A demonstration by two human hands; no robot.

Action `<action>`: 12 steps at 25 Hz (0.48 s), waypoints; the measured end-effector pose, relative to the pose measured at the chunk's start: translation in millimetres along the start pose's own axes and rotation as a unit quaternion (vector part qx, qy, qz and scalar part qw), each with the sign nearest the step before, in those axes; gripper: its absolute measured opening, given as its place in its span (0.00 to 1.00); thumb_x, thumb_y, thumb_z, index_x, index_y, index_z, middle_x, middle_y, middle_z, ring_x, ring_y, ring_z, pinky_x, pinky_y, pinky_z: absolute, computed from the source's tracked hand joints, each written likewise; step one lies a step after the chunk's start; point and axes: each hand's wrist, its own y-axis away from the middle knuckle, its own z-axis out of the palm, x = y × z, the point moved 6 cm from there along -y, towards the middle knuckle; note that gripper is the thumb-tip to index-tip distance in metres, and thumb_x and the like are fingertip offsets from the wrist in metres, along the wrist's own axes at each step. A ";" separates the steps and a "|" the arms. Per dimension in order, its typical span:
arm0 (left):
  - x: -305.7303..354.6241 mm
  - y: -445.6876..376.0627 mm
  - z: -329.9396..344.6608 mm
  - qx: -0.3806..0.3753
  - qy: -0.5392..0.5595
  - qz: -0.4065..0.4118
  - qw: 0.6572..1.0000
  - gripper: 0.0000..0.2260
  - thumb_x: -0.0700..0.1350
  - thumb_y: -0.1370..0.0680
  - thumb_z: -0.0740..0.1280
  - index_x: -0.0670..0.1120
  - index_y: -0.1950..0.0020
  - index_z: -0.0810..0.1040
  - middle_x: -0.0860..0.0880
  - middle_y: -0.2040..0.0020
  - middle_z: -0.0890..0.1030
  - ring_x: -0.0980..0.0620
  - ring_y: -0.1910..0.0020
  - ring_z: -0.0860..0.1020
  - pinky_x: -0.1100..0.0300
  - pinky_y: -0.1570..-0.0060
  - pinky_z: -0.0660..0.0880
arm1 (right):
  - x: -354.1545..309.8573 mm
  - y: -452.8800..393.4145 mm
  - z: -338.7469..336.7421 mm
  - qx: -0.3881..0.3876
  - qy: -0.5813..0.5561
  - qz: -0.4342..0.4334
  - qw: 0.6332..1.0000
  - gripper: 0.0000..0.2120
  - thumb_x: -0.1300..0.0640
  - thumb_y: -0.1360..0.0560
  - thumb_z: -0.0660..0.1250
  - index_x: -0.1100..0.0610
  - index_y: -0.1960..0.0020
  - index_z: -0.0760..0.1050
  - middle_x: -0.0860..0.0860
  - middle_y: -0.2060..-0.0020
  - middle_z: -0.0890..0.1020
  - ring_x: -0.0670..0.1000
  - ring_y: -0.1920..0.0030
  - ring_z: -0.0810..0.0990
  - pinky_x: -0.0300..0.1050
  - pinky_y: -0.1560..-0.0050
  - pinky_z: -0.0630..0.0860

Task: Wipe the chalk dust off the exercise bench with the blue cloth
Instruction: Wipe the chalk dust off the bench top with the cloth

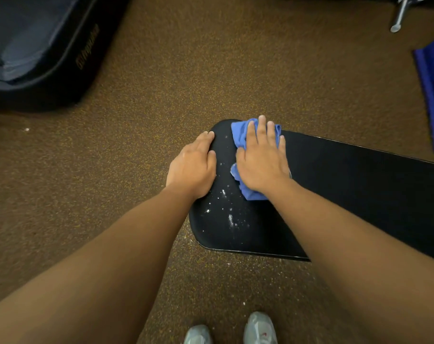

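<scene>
Pressed flat under the straight-fingered right hand [260, 160], the blue cloth [240, 135] — soft, light, likely to bunch — is being held against the bench [347, 175] mid-frame, while the left hand [193, 167] is being rested open on its edge.

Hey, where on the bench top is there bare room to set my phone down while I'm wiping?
The long stretch of bench beyond the right hand looks bare and dust-free. The rounded end is crowded: left hand on its edge, right hand pressing the blue cloth, chalk dust below them.
</scene>
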 end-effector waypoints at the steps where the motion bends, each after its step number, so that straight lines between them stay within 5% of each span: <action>1: -1.9 0.5 1.6 -0.003 0.018 0.002 1.000 0.21 0.49 0.18 0.53 0.50 0.24 0.61 0.52 0.23 0.63 0.50 0.27 0.64 0.53 0.32 0.63 | -5.7 -7.0 -0.4 0.002 -0.005 0.014 1.000 0.29 0.50 0.19 0.46 0.60 0.23 0.41 0.58 0.22 0.42 0.58 0.23 0.39 0.59 0.25 0.42; 7: -12.5 10.8 5.3 -0.021 0.229 -0.104 0.968 0.20 0.51 0.18 0.55 0.60 0.25 0.61 0.54 0.27 0.69 0.52 0.32 0.69 0.59 0.35 0.62 | 7.4 64.6 9.3 0.025 0.024 -0.104 0.994 0.30 0.48 0.19 0.45 0.59 0.22 0.43 0.56 0.22 0.45 0.57 0.23 0.42 0.59 0.25 0.47; 9: -16.0 13.9 7.3 -0.035 0.280 -0.142 0.949 0.20 0.52 0.18 0.56 0.62 0.25 0.61 0.55 0.29 0.70 0.57 0.38 0.69 0.63 0.40 0.61 | 18.7 54.0 9.9 0.014 0.017 -0.078 0.997 0.29 0.48 0.19 0.45 0.58 0.22 0.42 0.56 0.22 0.44 0.56 0.23 0.41 0.59 0.25 0.45; 12: -26.6 10.1 15.6 -0.044 0.379 -0.168 0.909 0.19 0.52 0.18 0.56 0.60 0.27 0.65 0.58 0.29 0.70 0.59 0.35 0.69 0.57 0.31 0.62 | 3.6 -1.5 -1.0 0.010 -0.011 0.004 1.000 0.30 0.49 0.19 0.47 0.60 0.22 0.42 0.58 0.22 0.43 0.58 0.23 0.40 0.59 0.25 0.42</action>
